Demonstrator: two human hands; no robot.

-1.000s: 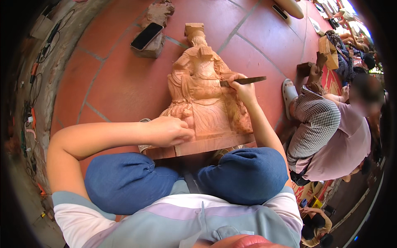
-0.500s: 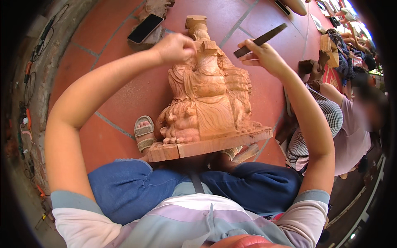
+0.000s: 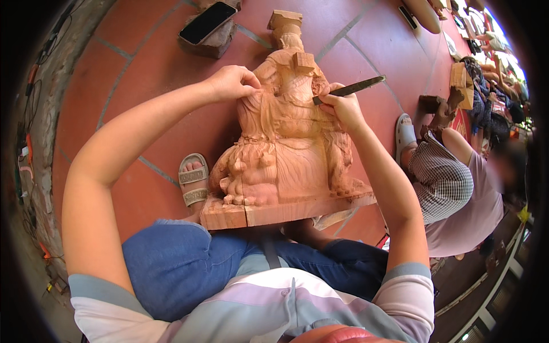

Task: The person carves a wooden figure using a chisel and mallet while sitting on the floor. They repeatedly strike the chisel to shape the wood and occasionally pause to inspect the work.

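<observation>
A carved reddish-brown wooden statue point(image 3: 291, 131) of a seated robed figure stands on its wooden base between my legs, its top pointing away from me. My right hand point(image 3: 343, 110) grips a flat, dark metal chisel point(image 3: 360, 86) by its lower part. The lower end of the chisel is at the statue's right upper side, and the rest sticks out up and to the right. My left hand point(image 3: 231, 84) is closed in a pinch, fingertips against the left upper side of the statue. Anything between those fingertips is hidden.
A black phone point(image 3: 208, 23) lies on a rough block point(image 3: 214, 43) at the far left. To the right sits another person in checked trousers point(image 3: 443, 177), with a sandalled foot point(image 3: 405, 140) close by. Cables point(image 3: 34, 97) run along the left wall. Red tiles point(image 3: 154, 108) cover the floor.
Both hands have come down nearer to the statue's upper body. My left hand now touches its left side, and the chisel has moved in from the right to its right side.
</observation>
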